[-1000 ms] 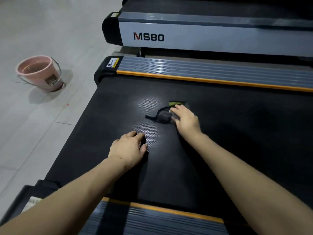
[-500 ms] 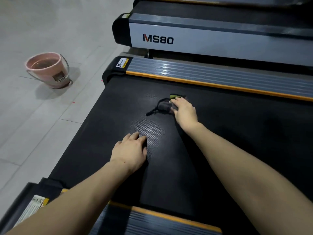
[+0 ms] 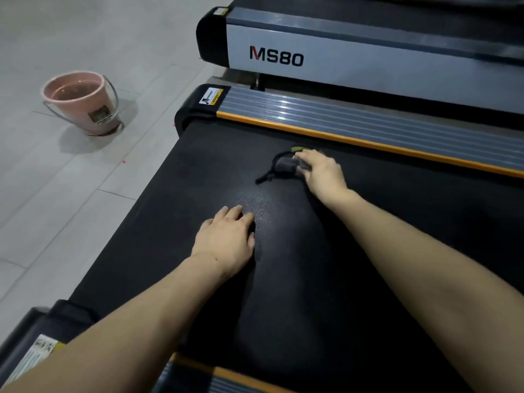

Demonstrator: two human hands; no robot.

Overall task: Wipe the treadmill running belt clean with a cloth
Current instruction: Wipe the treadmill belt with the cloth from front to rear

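While your left hand (image 3: 226, 239) lies flat on the running belt (image 3: 297, 293), fingers straight and close together with the palm down, your right hand (image 3: 320, 173) reaches farther across and presses down on the cloth (image 3: 286, 165). That cloth is a small, dark grey bundle with a yellow-green edge showing at its far side and a dark strand trailing off to the left; it sits on the far part of the belt, just short of the orange-edged side rail (image 3: 382, 129). Your right fingers rest over the cloth's right portion; whether they curl around it or only press on it cannot be told. A patch of belt between the two hands catches the light and shows its dotted texture. On the tiled floor (image 3: 56, 208) to the left, well apart from the treadmill, stands a pink bucket (image 3: 82, 103) with a wire handle. Beyond the rail sits a second machine marked MS80 (image 3: 276, 56).
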